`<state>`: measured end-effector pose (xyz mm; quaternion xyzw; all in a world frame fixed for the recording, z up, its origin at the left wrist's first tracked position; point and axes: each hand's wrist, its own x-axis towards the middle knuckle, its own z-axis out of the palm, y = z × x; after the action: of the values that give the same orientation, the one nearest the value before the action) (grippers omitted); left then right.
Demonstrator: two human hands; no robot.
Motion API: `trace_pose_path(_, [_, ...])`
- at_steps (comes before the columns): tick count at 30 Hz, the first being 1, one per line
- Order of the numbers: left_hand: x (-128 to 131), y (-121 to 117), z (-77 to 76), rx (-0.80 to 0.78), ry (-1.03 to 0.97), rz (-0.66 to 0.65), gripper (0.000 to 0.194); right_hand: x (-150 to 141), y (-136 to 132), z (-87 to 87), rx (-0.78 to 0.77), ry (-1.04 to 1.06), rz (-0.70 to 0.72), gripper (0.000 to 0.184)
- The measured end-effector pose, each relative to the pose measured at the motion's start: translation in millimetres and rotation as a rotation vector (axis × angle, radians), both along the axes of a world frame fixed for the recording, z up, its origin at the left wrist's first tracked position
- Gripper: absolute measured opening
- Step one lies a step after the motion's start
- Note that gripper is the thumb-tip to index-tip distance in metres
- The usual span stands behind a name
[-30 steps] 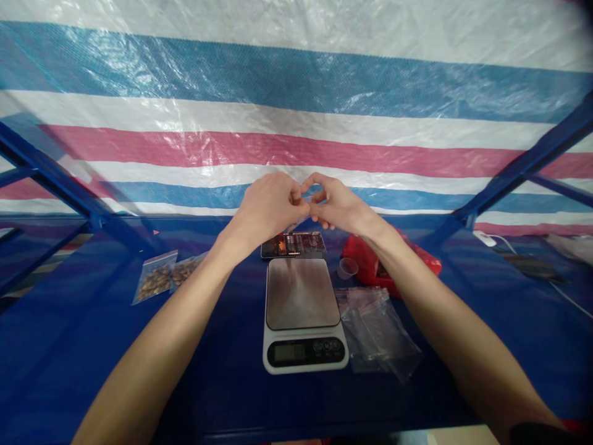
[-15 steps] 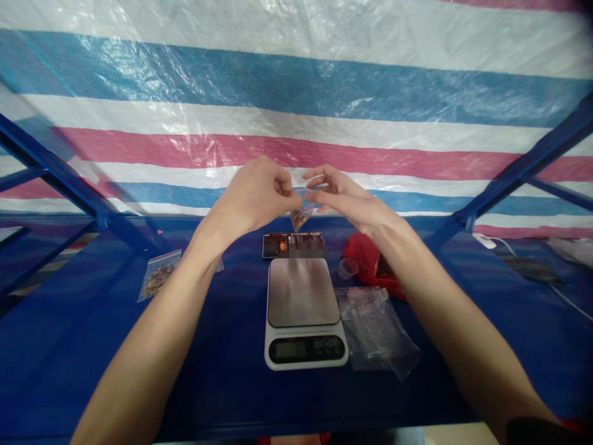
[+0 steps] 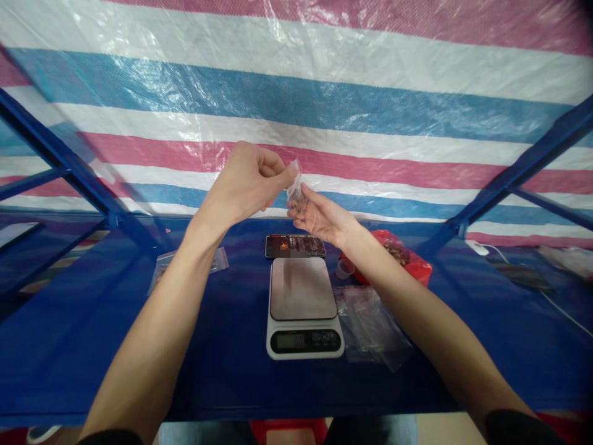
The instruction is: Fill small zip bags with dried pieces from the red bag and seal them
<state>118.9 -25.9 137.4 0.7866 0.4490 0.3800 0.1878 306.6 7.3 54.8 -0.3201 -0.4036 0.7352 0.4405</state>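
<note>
Raised above the far part of the table is a small clear plastic bag [image 3: 294, 179] with some brownish bits low inside it. My left hand [image 3: 259, 176] pinches its upper edge. From below and to the right, my right hand [image 3: 319, 213] has its thumb and fingers around the lower part of the bag. Beneath them stands a white kitchen scale [image 3: 304, 309] with a bare metal plate; its display digits are too faint to read. A phone [image 3: 296, 246] with a lit screen lies just behind the scale.
Right of the scale lie empty clear zip bags [image 3: 375, 324], a small clear cup [image 3: 345, 268] and a red bag [image 3: 419, 267] holding brownish pieces. Filled zip bags [image 3: 217, 259] lie partly behind my left forearm. Blue metal posts [image 3: 523, 179] flank the blue table [image 3: 222, 358].
My right hand has closed around the lower part of the small bag, which is now lifted and tilted upward. The head view has shifted slightly, uncovering more of the red bag.
</note>
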Motion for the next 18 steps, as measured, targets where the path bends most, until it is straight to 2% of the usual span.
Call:
trace_pose_path(5, [-1.8, -29.1, 13.6, 0.159, -0.146, -0.001, 0.038, 19.1, -15.4, 16.3, 0.033, -0.090, -0.191, 0.025])
trace_pose_path(8, [-10.4, -38.2, 4.7, 0.142, -0.060, 0.041, 0.035, 55.0, -30.0, 14.2, 0.010, -0.149, -0.283, 0.021])
trace_pose_path(11, [-28.6, -32.9, -27.5, 0.015, 0.042, 0.064, 0.034, 102.4, -48.2, 6.9, -0.037, -0.158, -0.452, 0.014])
trace_pose_path(15, [-59.9, -12.1, -91.6, -0.131, 0.070, 0.106, 0.029, 163.4, -70.1, -5.3, -0.121, -0.200, -0.668, 0.028])
trace_pose_path(18, [-72.7, 0.7, -132.6, -0.192, 0.089, 0.193, 0.034, 199.5, -82.5, -17.5, -0.071, -0.324, -0.751, 0.021])
